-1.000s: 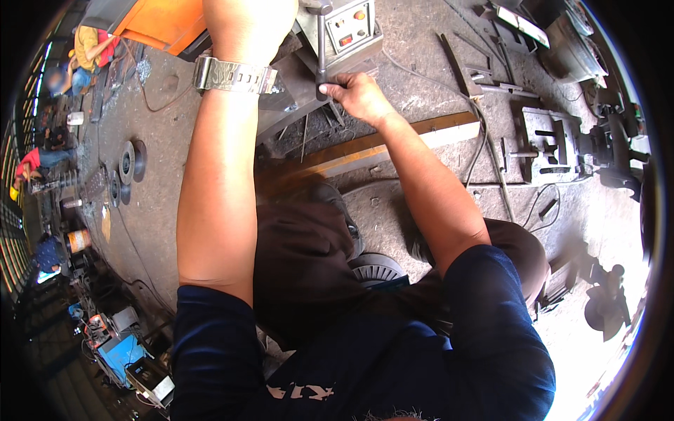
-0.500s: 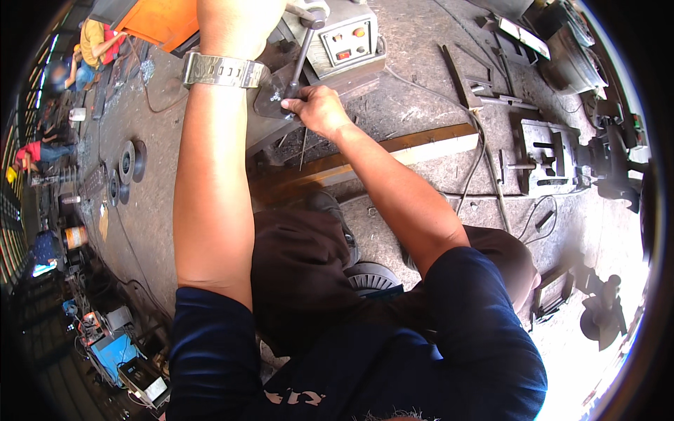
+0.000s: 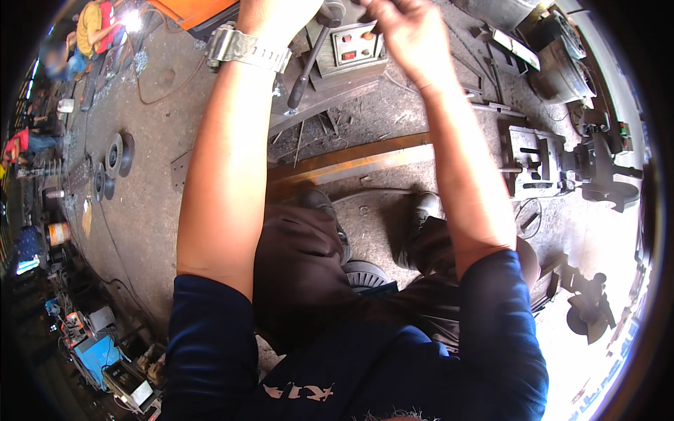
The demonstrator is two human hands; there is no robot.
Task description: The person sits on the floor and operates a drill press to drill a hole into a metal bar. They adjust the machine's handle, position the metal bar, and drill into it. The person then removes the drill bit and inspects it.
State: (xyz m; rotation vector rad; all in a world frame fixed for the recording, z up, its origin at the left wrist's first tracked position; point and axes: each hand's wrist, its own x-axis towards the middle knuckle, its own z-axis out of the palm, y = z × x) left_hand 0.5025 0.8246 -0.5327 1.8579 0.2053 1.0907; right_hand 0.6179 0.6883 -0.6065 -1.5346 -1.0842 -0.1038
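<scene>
Drill press (image 3: 351, 52) at top centre of view, both hands raised to it.
The switch box with red buttons stands over the gritty floor (image 3: 154, 203). Left hand (image 3: 277, 14), cropped at the top edge, is beside the black feed lever (image 3: 309, 67); finger state cannot be told. Right hand (image 3: 404, 35) has fingers curled narrow above the box, contents unseen. Step judged: setting up; next move needs a firm lever grip.

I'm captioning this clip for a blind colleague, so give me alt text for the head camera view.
Seen from above, a person in a dark blue shirt reaches both arms up to a grey machine control box with red buttons; the right hand is raised at the box, the left hand, above a metal wristwatch, is beside a black-handled lever.
</scene>
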